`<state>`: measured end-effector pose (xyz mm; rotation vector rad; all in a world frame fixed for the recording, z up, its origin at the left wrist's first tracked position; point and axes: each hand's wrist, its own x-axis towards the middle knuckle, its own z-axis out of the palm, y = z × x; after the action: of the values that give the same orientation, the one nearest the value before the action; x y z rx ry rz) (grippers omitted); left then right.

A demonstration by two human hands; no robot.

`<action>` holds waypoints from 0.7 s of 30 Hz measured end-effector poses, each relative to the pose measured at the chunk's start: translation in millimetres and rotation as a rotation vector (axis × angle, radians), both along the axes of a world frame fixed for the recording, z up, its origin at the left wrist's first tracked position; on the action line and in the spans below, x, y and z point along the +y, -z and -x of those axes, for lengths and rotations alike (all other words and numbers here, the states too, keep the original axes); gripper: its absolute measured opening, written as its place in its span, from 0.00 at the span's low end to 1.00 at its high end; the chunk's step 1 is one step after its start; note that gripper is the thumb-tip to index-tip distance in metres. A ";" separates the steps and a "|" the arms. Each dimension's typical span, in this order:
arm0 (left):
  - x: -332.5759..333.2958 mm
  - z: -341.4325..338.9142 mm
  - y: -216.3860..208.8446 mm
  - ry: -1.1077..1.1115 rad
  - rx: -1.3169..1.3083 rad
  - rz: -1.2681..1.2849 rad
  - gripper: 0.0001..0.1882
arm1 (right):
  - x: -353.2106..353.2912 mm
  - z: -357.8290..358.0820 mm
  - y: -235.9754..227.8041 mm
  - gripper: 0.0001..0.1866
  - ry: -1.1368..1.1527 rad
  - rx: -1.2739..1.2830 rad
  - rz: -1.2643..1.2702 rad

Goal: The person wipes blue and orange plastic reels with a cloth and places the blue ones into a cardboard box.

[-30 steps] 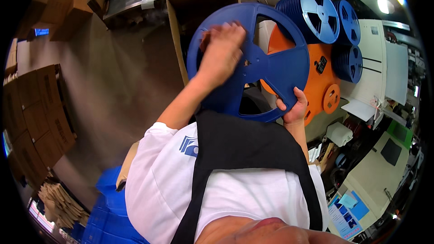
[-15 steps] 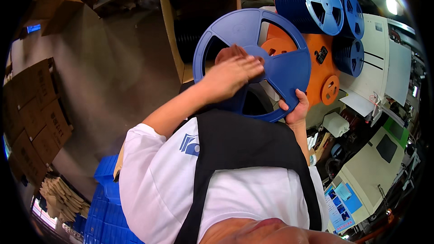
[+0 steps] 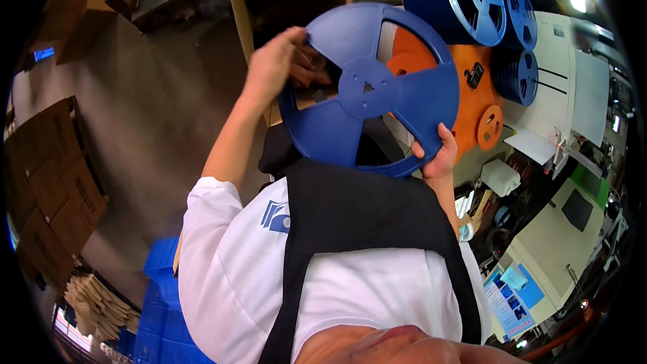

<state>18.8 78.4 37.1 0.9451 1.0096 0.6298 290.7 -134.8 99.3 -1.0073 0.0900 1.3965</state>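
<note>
A large blue plastic reel (image 3: 368, 87) with three wide openings is held up in front of my chest. My right hand (image 3: 437, 155) grips its lower right rim, thumb on the near face. At the upper left rim is my left hand (image 3: 273, 64), fingers curled and slightly blurred. A crumpled reddish-brown cloth (image 3: 309, 71) shows beside those fingers, seen at the reel's left opening; it appears to be in that hand.
An open cardboard box (image 3: 246, 17) stands behind the reel. Stacks of blue reels (image 3: 477, 1) sit at upper right by an orange surface (image 3: 465, 104) with a small orange disc (image 3: 489, 127). Blue crates (image 3: 162, 296) are at lower left, piled cartons (image 3: 57, 189) at far left.
My left hand has swung from the reel's centre out to its upper left rim, the cloth moving with it. The hub is now uncovered. My right hand keeps its grip.
</note>
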 end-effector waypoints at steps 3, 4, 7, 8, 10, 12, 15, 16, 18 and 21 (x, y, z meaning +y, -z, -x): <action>12.3 31.7 33.0 -0.288 0.090 -0.288 0.15 | 11.9 -3.1 3.7 0.15 -0.001 0.028 -0.061; 10.9 42.3 36.0 -0.369 0.056 -0.226 0.15 | 15.1 -3.7 2.2 0.15 -0.001 0.055 -0.090; -3.3 57.9 33.7 -0.546 -0.014 -0.003 0.16 | 20.8 -4.0 0.8 0.15 0.026 0.059 -0.153; -11.9 62.5 39.6 -0.572 -0.032 0.032 0.16 | 23.5 -3.9 0.5 0.15 0.028 0.053 -0.170; -27.3 64.7 41.3 -0.512 -0.075 0.060 0.17 | 26.6 -9.7 5.4 0.15 -0.018 0.102 -0.251; -37.2 62.9 40.8 -0.391 -0.296 0.198 0.19 | 29.9 -10.6 6.0 0.15 -0.017 0.130 -0.260; -45.6 56.6 40.2 -0.260 -0.506 0.397 0.23 | 35.6 -9.2 3.8 0.15 0.022 0.141 -0.190; -46.8 56.5 49.8 -0.215 -0.562 0.438 0.23 | 37.3 -10.3 5.1 0.15 0.014 0.143 -0.182; -43.4 42.9 36.5 -0.196 -0.584 0.460 0.23 | 39.9 -11.9 6.3 0.16 0.010 0.123 -0.153; -40.9 46.2 42.6 -0.094 -0.621 0.347 0.24 | 45.9 -15.0 5.7 0.20 -0.013 0.075 -0.127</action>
<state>-27.4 37.5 -5.5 0.3556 0.5766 0.7366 305.7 -88.9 93.7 -0.8519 0.0493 1.4342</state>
